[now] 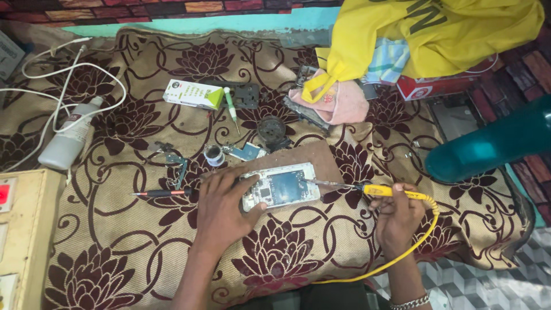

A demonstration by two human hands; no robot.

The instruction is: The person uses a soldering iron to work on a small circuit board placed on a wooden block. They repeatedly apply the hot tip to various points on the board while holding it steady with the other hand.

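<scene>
phone [281, 186] under left hand [221, 201], beside right hand [396, 215]

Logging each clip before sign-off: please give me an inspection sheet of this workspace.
Surface: patterned cloth in beige and maroon, with a brown board on it.
Job's things: opened phone on the board; yellow-handled soldering iron, its tip at the phone's edge.
Clutter: white bottle, white and green box, green screwdriver, red-handled screwdriver, solder spool, pink cloth, yellow bag.
Grippers: left hand steadies the phone; right hand grips the iron.
Cables: yellow lead from the iron; white cable looped at far left.
Surroundings: teal cylinder, cream panel, tiled floor.
</scene>
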